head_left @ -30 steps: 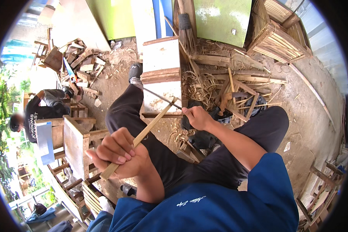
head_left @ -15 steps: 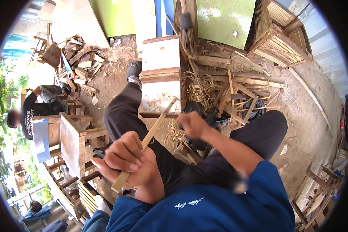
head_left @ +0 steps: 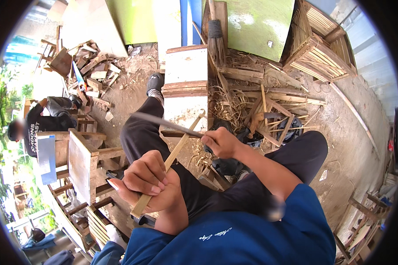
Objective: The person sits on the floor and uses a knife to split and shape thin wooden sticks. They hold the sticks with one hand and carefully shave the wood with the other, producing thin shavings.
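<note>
My left hand (head_left: 151,182) is closed around a pale, narrow wood or bamboo strip (head_left: 178,150), which slants up and away to the right. Its far tip lies over the near end of a low white-topped bench (head_left: 185,106). In my right hand (head_left: 223,142) is a long, thin, dark-grey blade like a knife (head_left: 163,123), its handle hidden by my closed fingers. The blade points left, smeared by motion, and crosses the strip's upper part. Whether it touches the strip, I cannot tell.
Curly shavings (head_left: 225,104) and wooden offcuts (head_left: 252,75) lie right of the bench, near a broom (head_left: 215,37). A slatted wooden frame (head_left: 322,53) stands far right. At left are a scrap-wood pile (head_left: 93,66), wooden furniture (head_left: 84,163) and another person (head_left: 44,119).
The blade now shows clearly, crossing the strip and pointing left; before, it could not be made out. My right hand has turned and shifted slightly. My left hand keeps its grip on the strip.
</note>
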Demonstrator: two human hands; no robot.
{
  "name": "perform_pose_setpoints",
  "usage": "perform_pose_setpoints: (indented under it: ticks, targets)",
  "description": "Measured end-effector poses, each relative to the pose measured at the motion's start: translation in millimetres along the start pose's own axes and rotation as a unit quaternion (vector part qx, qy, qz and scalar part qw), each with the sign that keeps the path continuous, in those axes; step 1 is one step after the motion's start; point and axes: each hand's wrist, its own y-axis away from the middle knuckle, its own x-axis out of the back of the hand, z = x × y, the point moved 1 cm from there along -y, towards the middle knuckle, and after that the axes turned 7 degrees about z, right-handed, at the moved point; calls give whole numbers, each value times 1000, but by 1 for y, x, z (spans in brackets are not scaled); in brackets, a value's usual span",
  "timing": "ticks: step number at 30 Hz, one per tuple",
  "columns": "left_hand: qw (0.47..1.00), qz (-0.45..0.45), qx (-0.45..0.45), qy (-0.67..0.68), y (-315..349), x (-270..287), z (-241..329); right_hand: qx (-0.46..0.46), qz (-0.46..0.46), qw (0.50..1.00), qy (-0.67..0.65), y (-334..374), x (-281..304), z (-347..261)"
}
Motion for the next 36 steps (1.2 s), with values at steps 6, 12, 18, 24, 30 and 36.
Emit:
perform_pose_setpoints:
  ticks: [6, 12, 18, 24, 30, 36]
  targets:
    - [998, -54, -2, 9, -10, 1, 1, 83, -21, 996, -40, -2, -5, -27]
    - [1000, 20, -12, -12, -13, 9, 3, 65, -45, 995, -67, -1, -9, -5]
    - [1000, 22, -4, 11, -20, 10, 4, -280, -1, 944, 173, -12, 4, 57]
    - [1000, 19, 3, 10, -15, 9, 1, -204, 12, 969, 139, -7, 2, 30]
    - [999, -48, -3, 15, -13, 21, 8, 26, -49, 998, -27, 6, -6, -14]
    - [999, -8, 9, 32, -18, 33, 12, -122, -11, 991, -48, -1, -17, -2]
